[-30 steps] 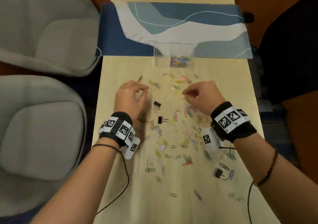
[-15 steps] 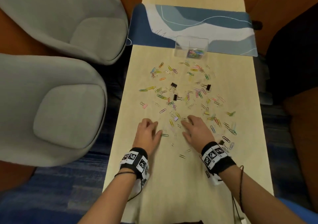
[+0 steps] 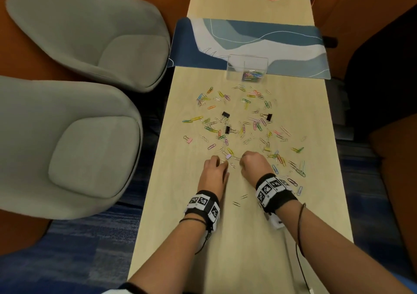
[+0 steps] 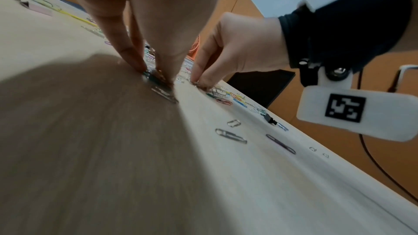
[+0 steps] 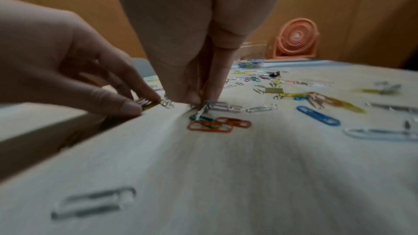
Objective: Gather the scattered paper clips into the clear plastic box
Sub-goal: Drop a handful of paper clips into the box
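Many coloured and silver paper clips (image 3: 246, 122) lie scattered over the light wooden table (image 3: 248, 237). The clear plastic box (image 3: 234, 68) stands at the far end of the scatter, with a small heap of clips in its right half. Both hands work at the near edge of the scatter, fingers curled down to the tabletop. My left hand (image 3: 222, 161) pinches a yellow and a silver clip (image 5: 148, 103) between thumb and fingers. My right hand (image 3: 242, 160) pinches down on a silver clip (image 5: 220, 107); orange clips (image 5: 217, 125) lie just in front of it.
Three black binder clips (image 3: 225, 114) and a pink one (image 3: 189, 139) lie among the paper clips. A blue and white mat (image 3: 248, 40) lies behind the box, an orange fan (image 5: 296, 38) beyond it. Grey chairs (image 3: 90, 34) stand left of the narrow table.
Both hands drew back from near the box to the near edge of the scatter. Half a second ago their fingers lay flat; now they are curled and pinch clips.
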A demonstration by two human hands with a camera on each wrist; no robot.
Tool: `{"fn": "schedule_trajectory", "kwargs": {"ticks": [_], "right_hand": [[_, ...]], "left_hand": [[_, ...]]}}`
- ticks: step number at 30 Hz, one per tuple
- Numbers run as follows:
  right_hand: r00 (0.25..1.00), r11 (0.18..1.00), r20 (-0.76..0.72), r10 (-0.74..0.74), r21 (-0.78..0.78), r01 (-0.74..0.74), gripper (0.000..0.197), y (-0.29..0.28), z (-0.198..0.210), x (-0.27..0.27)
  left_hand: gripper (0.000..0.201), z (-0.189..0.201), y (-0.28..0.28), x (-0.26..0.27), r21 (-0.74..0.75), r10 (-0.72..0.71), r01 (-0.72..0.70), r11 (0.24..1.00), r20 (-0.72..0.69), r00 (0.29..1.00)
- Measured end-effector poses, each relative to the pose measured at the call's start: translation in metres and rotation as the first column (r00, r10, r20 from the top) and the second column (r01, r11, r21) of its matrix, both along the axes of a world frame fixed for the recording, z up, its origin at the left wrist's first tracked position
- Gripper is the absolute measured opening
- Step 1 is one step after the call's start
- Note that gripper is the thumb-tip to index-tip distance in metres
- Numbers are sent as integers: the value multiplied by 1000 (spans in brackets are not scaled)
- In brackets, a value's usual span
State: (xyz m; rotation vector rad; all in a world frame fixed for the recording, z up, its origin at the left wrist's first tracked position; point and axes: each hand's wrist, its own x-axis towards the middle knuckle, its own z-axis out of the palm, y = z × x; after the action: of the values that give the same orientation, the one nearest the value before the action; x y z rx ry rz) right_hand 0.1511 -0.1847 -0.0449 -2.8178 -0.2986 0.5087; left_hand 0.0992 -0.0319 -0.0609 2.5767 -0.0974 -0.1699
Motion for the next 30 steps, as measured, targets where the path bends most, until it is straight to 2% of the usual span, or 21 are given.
{"fn": "schedule_trajectory", "kwargs": {"ticks": [2, 4, 7, 10, 13, 15, 19, 24, 30], "right_hand": [[989, 981, -34, -147, 127, 150, 19, -6, 3, 2], [948, 909, -79, -310, 267, 319, 14, -16, 10, 0], [831, 691, -239, -502, 466, 552, 12, -37, 19, -13], [726, 484, -425, -542, 549, 682, 15, -58, 20, -29], [647, 296, -546, -532, 596, 747, 18, -69, 22, -41], [616, 213, -593, -518, 609, 764, 20, -73, 26, -46], [595, 151, -643, -482, 608, 779, 20, -80, 32, -43], [610, 82, -684, -401, 636, 767, 23, -84, 48, -18], [657, -22, -658, -368, 712, 702, 33, -89, 85, 37]], "left_hand": [[9, -2, 1, 5, -18, 30, -29, 999, 23, 999], [9, 1, 3, 12, -43, 32, -32, 999, 7, 999], [11, 10, 6, 21, -85, 20, -23, 996, -27, 999], [13, 15, 7, 28, -125, 81, -93, 988, -92, 992], [13, 17, 8, 35, -175, 179, -213, 961, -192, 965], [13, 17, 11, 40, -204, 190, -238, 950, -230, 955], [17, 18, 14, 49, -293, 110, -185, 938, -256, 960], [15, 42, 11, 68, -431, 62, -142, 891, -195, 979], [17, 73, -5, 134, -547, 74, -118, 829, -101, 992]]}}
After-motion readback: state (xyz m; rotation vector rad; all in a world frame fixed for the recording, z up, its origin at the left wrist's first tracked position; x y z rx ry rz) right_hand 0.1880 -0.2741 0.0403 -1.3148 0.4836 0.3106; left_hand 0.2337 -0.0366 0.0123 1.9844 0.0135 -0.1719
